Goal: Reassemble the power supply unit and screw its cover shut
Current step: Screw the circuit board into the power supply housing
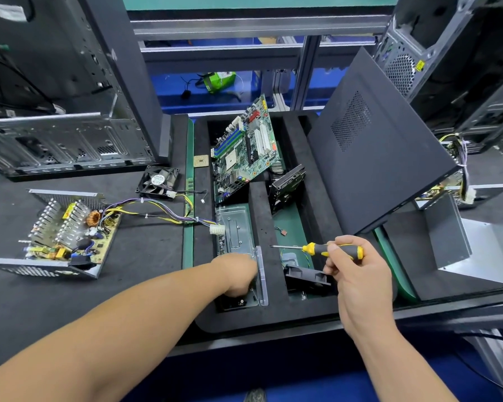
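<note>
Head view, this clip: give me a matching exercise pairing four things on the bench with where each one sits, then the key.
Things:
1. Yellow-and-black-handled screwdriver
2. Open grey metal power supply unit with exposed circuit board
3. Green motherboard
4. Black square cooling fan

Places:
A. Propped up at a tilt in a black foam tray slot
B. On the black mat at far left, cover off
C. Held in the right hand
D. On the mat beside the tray's left edge, behind the supply's cables

Pairs: 1-C, 2-B, 3-A, 4-D
</note>
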